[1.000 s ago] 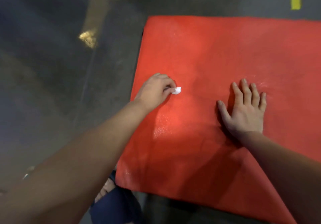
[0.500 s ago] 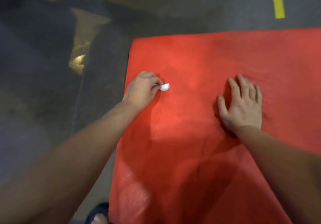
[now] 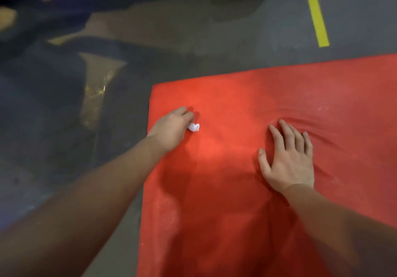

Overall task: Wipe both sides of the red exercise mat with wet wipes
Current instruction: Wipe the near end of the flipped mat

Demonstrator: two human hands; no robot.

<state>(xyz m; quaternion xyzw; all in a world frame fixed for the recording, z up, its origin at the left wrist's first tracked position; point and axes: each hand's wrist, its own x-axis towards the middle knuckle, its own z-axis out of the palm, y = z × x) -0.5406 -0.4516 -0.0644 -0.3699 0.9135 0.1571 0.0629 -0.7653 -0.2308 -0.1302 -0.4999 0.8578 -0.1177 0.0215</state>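
- While it lies flat on the dull grey concrete floor, the red foam exercise mat fills the lower right of the view. Its left edge and far left corner show; its right and near ends run out of frame.
- Left hand: over the mat just inside its left edge, near the far corner. The fingers are curled in and pinch a small crumpled white wet wipe.
- Small crumpled white wet wipe: a tight wad sticking out of the fingertips toward the right. It is either touching the mat or just above it — cannot tell which.
- Right hand: palm down, pressed flat on the mat, well apart from the left hand. The fingers are straight and close together, the thumb is spread to the left, and it holds nothing.
- Mat surface: creases fan out from the right hand's fingertips toward the right. A brighter patch of light lies between the two hands, with faint pale specks along the left strip nearer the person.
- Bare forearms: both reach in from the bottom corners, the left one crossing from floor to mat.
- Yellow tape lines: on the floor beyond the mat, upper right — one long strip with a branch going right.
- Glossy tan patch: on the floor left of the mat; too unclear to identify.
- Upper left corner: blurred dark blue and tan shapes, not identifiable.
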